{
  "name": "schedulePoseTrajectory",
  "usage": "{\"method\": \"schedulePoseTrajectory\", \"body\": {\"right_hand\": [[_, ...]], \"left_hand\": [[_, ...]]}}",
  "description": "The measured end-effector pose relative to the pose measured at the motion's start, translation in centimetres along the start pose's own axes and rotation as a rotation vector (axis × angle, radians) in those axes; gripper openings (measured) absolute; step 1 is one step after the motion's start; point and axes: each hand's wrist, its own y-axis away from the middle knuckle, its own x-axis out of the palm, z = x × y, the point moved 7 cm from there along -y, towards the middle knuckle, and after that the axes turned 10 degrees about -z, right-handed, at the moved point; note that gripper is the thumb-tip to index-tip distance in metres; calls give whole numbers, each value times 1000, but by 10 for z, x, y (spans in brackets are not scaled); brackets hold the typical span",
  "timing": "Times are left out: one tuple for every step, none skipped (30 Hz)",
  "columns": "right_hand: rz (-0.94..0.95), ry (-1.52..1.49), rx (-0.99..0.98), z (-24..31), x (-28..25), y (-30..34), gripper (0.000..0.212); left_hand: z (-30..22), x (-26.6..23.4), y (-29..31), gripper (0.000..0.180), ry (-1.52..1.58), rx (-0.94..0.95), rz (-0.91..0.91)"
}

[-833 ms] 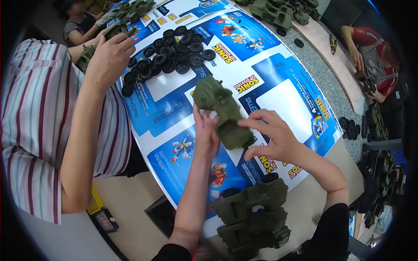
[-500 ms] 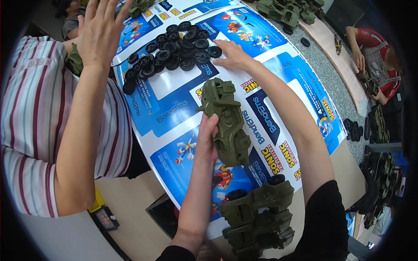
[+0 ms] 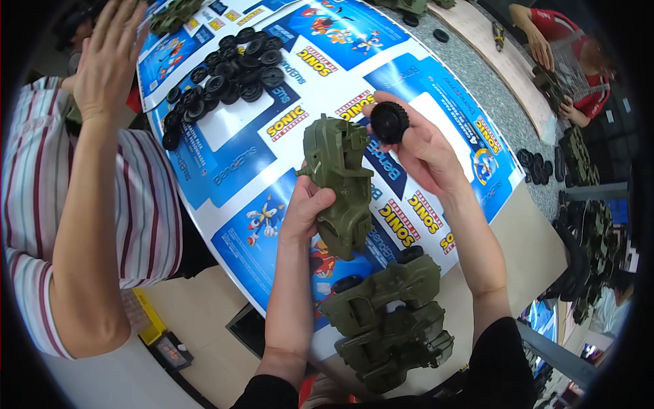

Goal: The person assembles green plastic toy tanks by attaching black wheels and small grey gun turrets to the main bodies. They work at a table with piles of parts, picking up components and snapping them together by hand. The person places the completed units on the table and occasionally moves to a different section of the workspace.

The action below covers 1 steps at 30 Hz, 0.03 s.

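Note:
My left hand [image 3: 308, 208] grips an olive-green plastic toy vehicle body [image 3: 335, 184], its thumb lying across the side and the long shape standing nearly upright in view. To the right of the body's upper end, my right hand [image 3: 426, 153] holds a black toy wheel [image 3: 390, 123] between thumb and fingers. The wheel is a little apart from the body. Below my hands, several more green vehicle bodies [image 3: 392, 327] lie close together, with black wheels [image 3: 349, 283] showing along their far edge.
A pile of black wheels [image 3: 228, 68] lies on the printed blue and white sheets [image 3: 225, 133] covering the table. A co-worker in a striped shirt [image 3: 146, 198] stands at the left, one hand [image 3: 105, 75] raised. Another person in red [image 3: 575, 41] handles a green part at the far right.
My right hand has come back from the wheel pile and now holds a wheel beside the vehicle body. My left hand keeps its hold. The whole view has shifted slightly.

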Motion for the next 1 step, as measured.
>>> {"method": "schedulePoseTrajectory", "body": {"right_hand": [[51, -140, 48, -4, -4, 4, 68]], "left_hand": [[8, -2, -2, 87, -38, -9, 18]]}}
